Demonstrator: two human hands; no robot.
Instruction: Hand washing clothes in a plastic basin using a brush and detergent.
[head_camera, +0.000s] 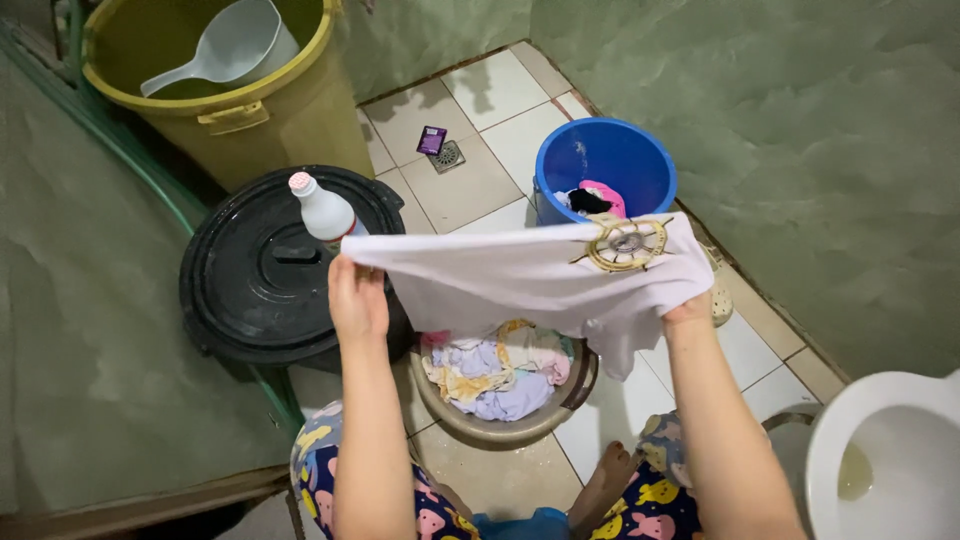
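White garment (520, 280) | stretched between left hand (357, 300); right hand (688, 308) mostly hidden

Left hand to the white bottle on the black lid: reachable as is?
Probably not right now: the left hand grips the stretched white garment. The white bottle stands just beyond it on the black lid, nothing between.

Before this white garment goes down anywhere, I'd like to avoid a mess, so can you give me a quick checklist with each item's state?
1. Left hand grips the white garment at its edge: ok.
2. Right hand grips the other end: ok, though cloth hides the fingers.
3. Garment stretched out, clear of the floor: ok.
4. Basin beneath has room: not ok, it is heaped with clothes.
5. Blue bucket has room: ok, few clothes inside.
6. White bottle on the black lid capped and upright: ok.
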